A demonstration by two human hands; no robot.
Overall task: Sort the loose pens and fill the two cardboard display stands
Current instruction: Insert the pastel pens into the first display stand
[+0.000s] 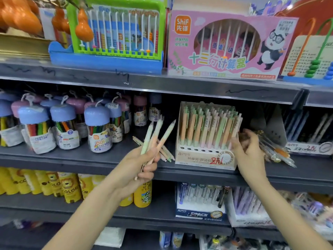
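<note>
My left hand (142, 163) grips three pastel pens (158, 134), fanned with their tips pointing up and right. Behind it, a few more loose pastel pens (166, 153) lie on the dark middle shelf. To the right stands a cardboard display stand (205, 159) packed with orange, green and pink pens (207, 129); its front row of holes is bare. My right hand (249, 150) is at the stand's right side, fingers loosely curled by the last pens, and I cannot tell whether it holds one. A heap of clear pens (275, 150) lies beyond that hand. A second stand (306, 147) sits at the far right.
Blue- and purple-capped jars of markers (66, 125) crowd the shelf's left half. Boxed abacus toys (228, 46) fill the shelf above. Below are yellow tubes (59, 184) and a dark blue pen stand (200, 201). The shelf lip (180, 173) runs in front of the stands.
</note>
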